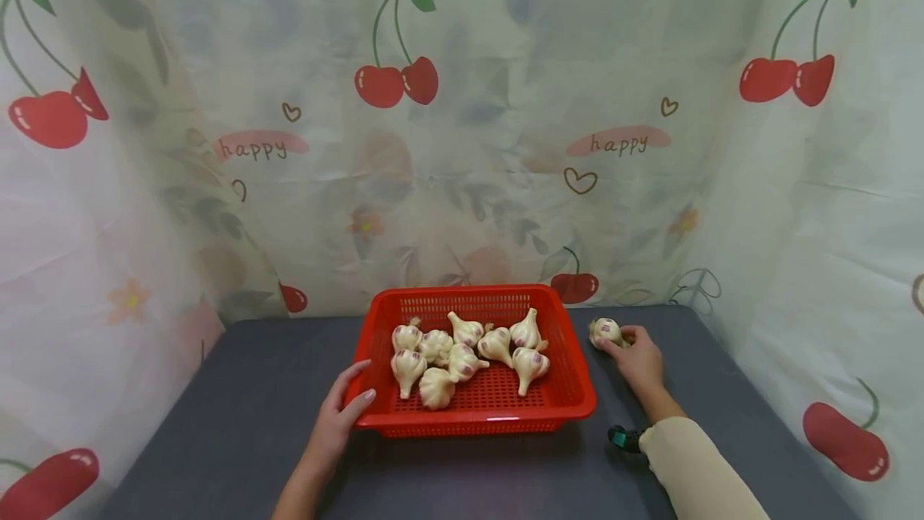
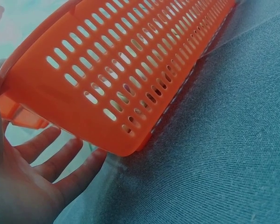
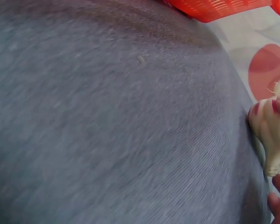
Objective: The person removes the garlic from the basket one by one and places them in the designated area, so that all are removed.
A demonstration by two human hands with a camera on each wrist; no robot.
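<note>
A red plastic basket (image 1: 476, 417) with slotted walls stands on the dark cloth-covered table. Several garlic bulbs (image 1: 436, 388), cream with purple patches, lie inside it, mostly toward the left and back. My left hand (image 1: 334, 420) holds the basket at its left side, thumb at the rim; the left wrist view shows its other fingers (image 2: 81, 175) by the basket's end wall. To the right of the basket, my right hand (image 1: 638, 359) pinches a single garlic bulb (image 3: 267, 123) between thumb and fingers, low at the table surface. Part of that bulb is hidden by the hand.
A patterned curtain (image 1: 476, 183) with cherries hangs behind the table and along both sides. Dark grey cloth (image 1: 274, 408) covers the table to the left and right of the basket. A black band with a green patch (image 1: 619, 438) is at the right wrist.
</note>
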